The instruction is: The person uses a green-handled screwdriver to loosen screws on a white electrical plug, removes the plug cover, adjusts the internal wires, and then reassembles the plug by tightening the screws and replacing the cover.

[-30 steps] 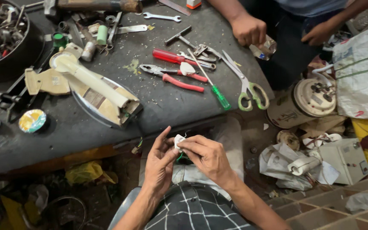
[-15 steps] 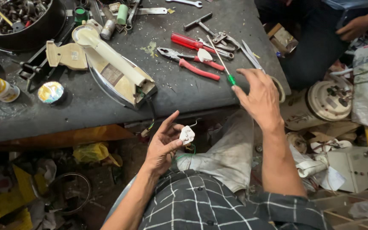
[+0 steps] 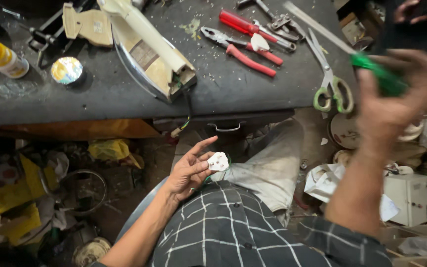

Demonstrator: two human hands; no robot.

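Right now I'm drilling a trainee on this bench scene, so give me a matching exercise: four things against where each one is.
Things:
1. white plug
2. green-handled screwdriver
3. scissors
4. yellow-capped bottle

Places:
A. bench's left edge
B. left hand, above the lap
C. near the bench's right edge
D. raised right hand

Pairs: 1-B, 2-D, 3-C, 4-A
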